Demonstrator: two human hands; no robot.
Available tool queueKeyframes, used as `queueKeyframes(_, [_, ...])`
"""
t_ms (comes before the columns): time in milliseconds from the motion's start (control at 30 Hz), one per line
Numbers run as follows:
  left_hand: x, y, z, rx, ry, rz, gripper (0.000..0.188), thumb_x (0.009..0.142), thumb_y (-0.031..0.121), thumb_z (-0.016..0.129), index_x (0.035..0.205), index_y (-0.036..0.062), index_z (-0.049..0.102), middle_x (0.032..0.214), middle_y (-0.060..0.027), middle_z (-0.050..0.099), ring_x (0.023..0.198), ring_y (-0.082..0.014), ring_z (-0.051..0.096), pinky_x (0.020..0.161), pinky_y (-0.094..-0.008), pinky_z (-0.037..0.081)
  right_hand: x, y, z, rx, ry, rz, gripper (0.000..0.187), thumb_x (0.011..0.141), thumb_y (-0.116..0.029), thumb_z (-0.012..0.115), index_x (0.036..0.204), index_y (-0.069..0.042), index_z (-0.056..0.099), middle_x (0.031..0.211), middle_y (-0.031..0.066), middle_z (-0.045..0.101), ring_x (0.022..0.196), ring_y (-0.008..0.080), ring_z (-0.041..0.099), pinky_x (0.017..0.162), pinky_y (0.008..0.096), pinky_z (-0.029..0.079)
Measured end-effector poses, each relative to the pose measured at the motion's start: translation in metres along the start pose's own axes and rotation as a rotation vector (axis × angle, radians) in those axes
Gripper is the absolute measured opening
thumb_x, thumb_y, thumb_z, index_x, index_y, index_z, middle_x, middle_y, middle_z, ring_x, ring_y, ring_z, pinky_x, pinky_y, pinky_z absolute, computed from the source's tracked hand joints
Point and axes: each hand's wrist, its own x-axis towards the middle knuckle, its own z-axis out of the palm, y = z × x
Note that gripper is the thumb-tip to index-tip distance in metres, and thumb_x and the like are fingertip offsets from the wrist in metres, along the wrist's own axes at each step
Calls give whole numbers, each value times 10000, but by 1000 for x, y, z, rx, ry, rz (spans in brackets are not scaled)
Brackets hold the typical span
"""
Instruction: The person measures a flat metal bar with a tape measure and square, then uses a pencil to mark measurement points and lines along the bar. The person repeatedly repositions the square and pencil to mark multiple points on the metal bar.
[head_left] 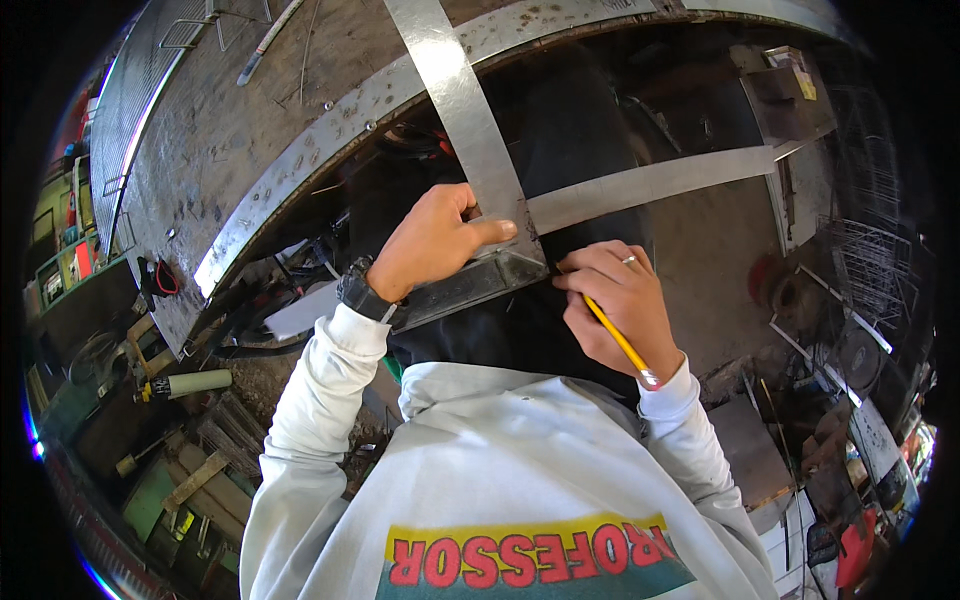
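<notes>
My left hand [432, 243], with a dark watch at its wrist, is closed on a long shiny metal strip [455, 90], its thumb pressing near the strip's lower end. Under that end lies a dark metal bar [470, 290] that slants toward my left wrist. From the same corner a second metal strip [650, 187] runs off to the right. A yellow pencil [617, 338] is gripped in my right hand [620, 300], its eraser end pointing back toward me. The fingertips of that hand are beside the corner of the metal pieces; the pencil's tip is hidden by the fingers.
Beyond my hands stands a worn metal table [290, 130] with a curved-looking pale edge. A metal box-like stand [785, 105] is at the far right. Wire racks [870, 270] line the right side. Scrap wood [195, 480] and a pale cylinder [200, 382] lie at the left.
</notes>
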Motion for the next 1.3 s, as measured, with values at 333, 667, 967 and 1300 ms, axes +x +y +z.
queueKeyframes(333, [2, -25, 3, -29, 64, 159, 313, 869, 236, 761, 948, -62, 706, 742, -180, 668, 641, -171, 556, 623, -358, 471, 52, 12, -55, 75, 273, -36, 277, 833, -18, 647, 1105, -33, 696, 1019, 134, 689, 921, 328, 657, 776, 346, 518])
queueKeyframes(667, [-18, -25, 2, -59, 104, 112, 229, 834, 43, 708, 1049, -30, 677, 832, -67, 665, 750, -117, 550, 710, -310, 477, 98, 20, 34, -68, -58, 11, 193, 645, -308, 756, 679, -119, 748, 643, 111, 645, 780, 338, 621, 709, 466, 474])
queueKeyframes(967, [-29, 27, -59, 110, 127, 226, 311, 802, 50, 723, 1102, -28, 700, 863, -65, 710, 793, -151, 619, 765, -341, 501, 146, 8, 31, 5, -57, -54, 217, 695, -290, 734, 750, -82, 759, 710, 150, 688, 823, 373, 656, 740, 493, 481])
queueKeyframes(1300, [-29, 44, -107, 294, 408, 221, 876, 779, 420, 835, 1440, 9, 434, 1009, -204, 711, 1054, -432, 652, 935, -461, 501, 215, -6, -6, 19, -246, 10, 336, 833, -390, 761, 859, -55, 758, 744, 208, 680, 750, 403, 678, 674, 496, 513])
